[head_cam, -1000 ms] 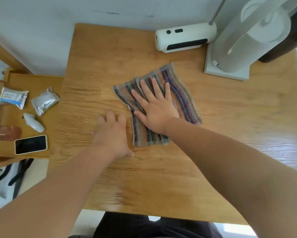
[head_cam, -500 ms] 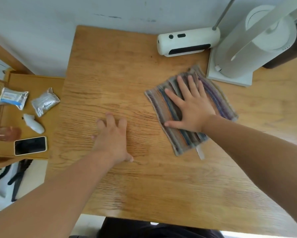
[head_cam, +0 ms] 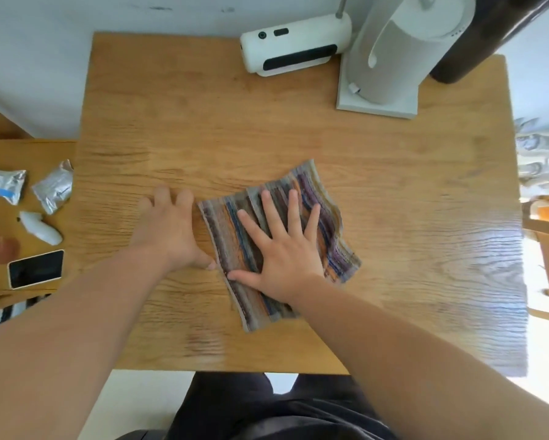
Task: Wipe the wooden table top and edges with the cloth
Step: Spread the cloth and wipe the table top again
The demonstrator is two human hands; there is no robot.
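A striped multicoloured cloth (head_cam: 225, 236) lies flat near the middle of the wooden table (head_cam: 203, 122). My right hand (head_cam: 282, 249) presses down on it, palm flat and fingers spread, covering its centre. My left hand (head_cam: 171, 230) rests palm down on the bare wood just left of the cloth, its thumb close to the cloth's left edge, holding nothing.
At the back stand a white oblong device (head_cam: 295, 47), a white tower on a square base (head_cam: 390, 58) and a dark object (head_cam: 476, 36). A lower side table on the left carries a phone (head_cam: 35, 268), foil packets (head_cam: 54, 185) and a small white object (head_cam: 41, 231).
My right hand slid the cloth right and back toward the white tower's base, then drew it back toward me, close to my left hand. The left hand stayed planted.
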